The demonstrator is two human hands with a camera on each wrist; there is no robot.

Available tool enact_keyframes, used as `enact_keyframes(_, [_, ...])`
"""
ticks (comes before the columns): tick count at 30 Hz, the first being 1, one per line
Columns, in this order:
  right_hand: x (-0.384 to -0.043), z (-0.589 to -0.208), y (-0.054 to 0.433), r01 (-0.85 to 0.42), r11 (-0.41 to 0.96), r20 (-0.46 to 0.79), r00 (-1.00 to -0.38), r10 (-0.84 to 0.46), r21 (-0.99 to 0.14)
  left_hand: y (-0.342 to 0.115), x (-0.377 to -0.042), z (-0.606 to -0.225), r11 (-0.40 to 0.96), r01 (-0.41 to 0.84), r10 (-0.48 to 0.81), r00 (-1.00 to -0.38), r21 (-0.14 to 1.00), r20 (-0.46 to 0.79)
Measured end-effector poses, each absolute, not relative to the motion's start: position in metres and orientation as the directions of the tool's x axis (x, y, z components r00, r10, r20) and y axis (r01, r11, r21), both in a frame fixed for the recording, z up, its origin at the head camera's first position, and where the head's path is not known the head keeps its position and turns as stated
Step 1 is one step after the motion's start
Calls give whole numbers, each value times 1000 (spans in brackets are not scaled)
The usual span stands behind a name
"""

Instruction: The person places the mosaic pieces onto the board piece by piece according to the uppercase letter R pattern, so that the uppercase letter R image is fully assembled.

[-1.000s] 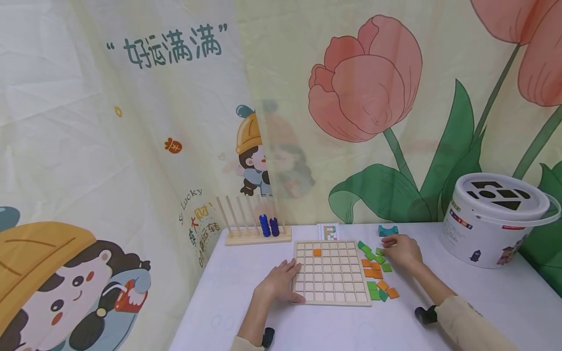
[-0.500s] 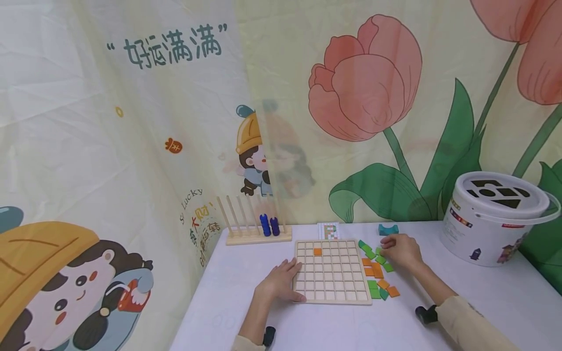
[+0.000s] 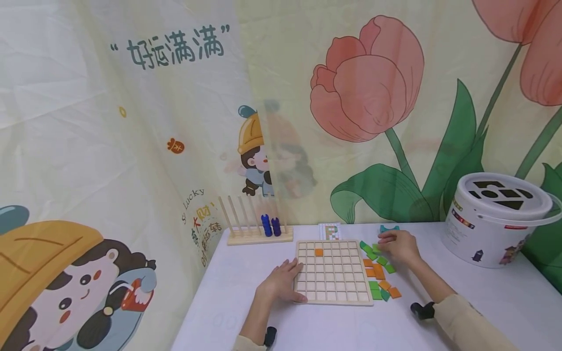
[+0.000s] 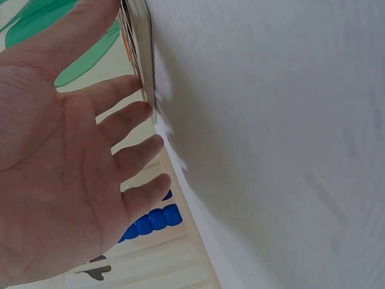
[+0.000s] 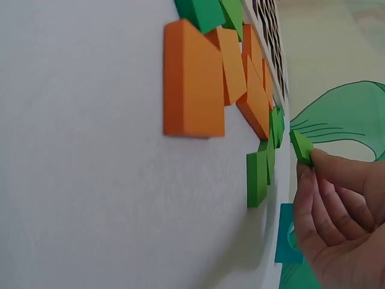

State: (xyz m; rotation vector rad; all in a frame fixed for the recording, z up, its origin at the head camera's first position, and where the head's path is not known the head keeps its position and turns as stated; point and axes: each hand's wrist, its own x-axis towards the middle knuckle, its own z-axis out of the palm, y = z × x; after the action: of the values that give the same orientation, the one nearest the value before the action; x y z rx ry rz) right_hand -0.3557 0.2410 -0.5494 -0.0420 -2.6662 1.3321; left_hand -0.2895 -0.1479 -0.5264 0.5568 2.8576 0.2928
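My right hand (image 3: 401, 247) pinches a green tile (image 5: 302, 147) between thumb and fingertips, held above the table, to the right of the wooden grid board (image 3: 335, 296). Below it lie loose green tiles (image 5: 257, 179) and orange tiles (image 5: 194, 81) along the board's right edge. My left hand (image 3: 279, 284) rests at the board's left edge, thumb near the front corner. Its fingers (image 4: 133, 120) are spread and fairly straight, with the fingertips against the board's side in the left wrist view. One orange tile (image 3: 319, 252) sits in an upper cell of the grid.
Behind the board lies a pattern card (image 3: 330, 231). A peg rack (image 3: 259, 238) with blue beads stands at the back left. Beyond my right hand is a teal block (image 5: 290, 233), partly hidden. A white lidded bucket (image 3: 498, 224) stands at the right.
My right hand has risen slightly from among the loose tiles with the green tile, now covering more of the teal block. The left hand has stayed at the board's edge.
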Motion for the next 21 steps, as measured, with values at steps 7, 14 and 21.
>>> enact_keyframes(7, [-360, -547, 228, -39, 557, 115, -988, 102, -829, -148, -289, -527, 910, 344, 386, -906, 232, -171])
enact_keyframes(14, [-366, -551, 217, -28, 517, 79, -994, 78, -856, -149, -288, -526, 911, 345, 386, -907, 226, -170])
enact_keyframes(21, [-372, -553, 206, -45, 485, 79, -996, 49, -873, -148, -287, -526, 912, 344, 382, -910, 222, -161])
